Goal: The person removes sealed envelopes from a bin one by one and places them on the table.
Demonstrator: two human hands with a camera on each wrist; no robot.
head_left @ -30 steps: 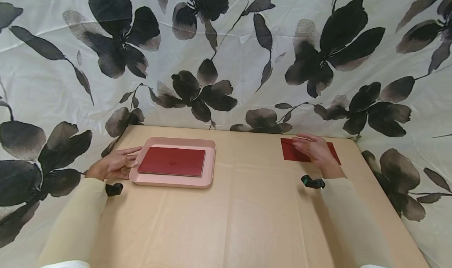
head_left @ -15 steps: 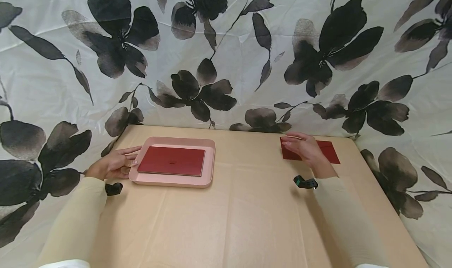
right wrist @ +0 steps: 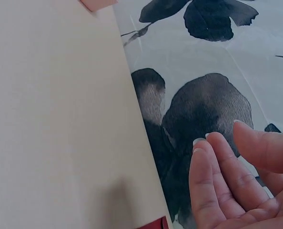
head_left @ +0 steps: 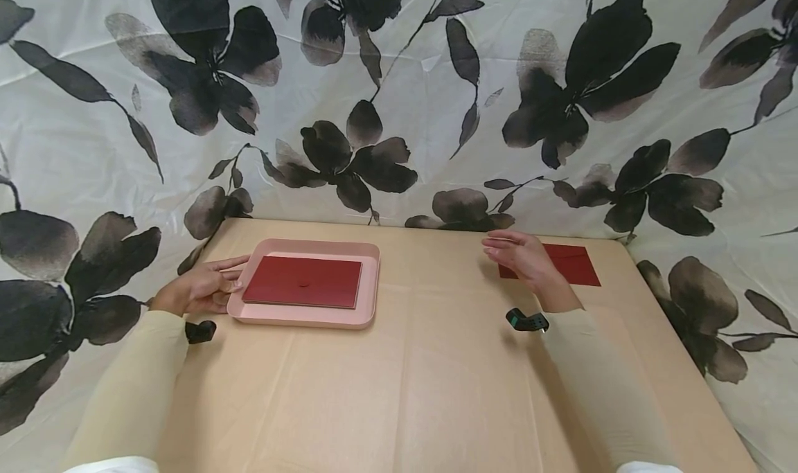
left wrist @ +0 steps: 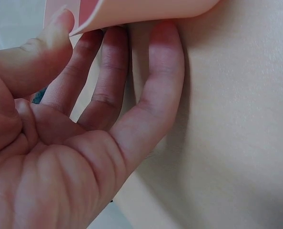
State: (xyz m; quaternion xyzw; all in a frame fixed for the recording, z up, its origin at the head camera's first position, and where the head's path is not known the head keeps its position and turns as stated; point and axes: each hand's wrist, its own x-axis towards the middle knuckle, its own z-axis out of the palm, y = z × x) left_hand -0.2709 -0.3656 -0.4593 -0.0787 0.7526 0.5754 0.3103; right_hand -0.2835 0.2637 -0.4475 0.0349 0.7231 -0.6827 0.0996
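Observation:
My left hand [head_left: 196, 289] holds the left edge of a pink tray [head_left: 374, 286]. In the left wrist view, the thumb lies at the rim of the tray [left wrist: 146, 12] while the fingers [left wrist: 166, 57] reach beneath it. A flat red envelope-like rectangle [head_left: 303, 281], with a pale edge and a small mark at its middle, lies on the tray. Over toward the right, my right hand [head_left: 520, 260] hovers with loosely bent fingers and nothing in them. It partly covers a red envelope [head_left: 573, 264] lying on the table in the head view; a corner of the envelope [right wrist: 156, 224] shows in the right wrist view.
A light wooden table [head_left: 399, 390] spreads below both hands. Its back edge meets a white cloth [head_left: 436, 78] printed with dark flowers. Dark wrist cameras are worn on the left wrist [head_left: 199, 332] and right wrist [head_left: 527, 320].
My right hand has moved left across the red envelope, uncovering more of its right part. The left hand and the tray have stayed in place.

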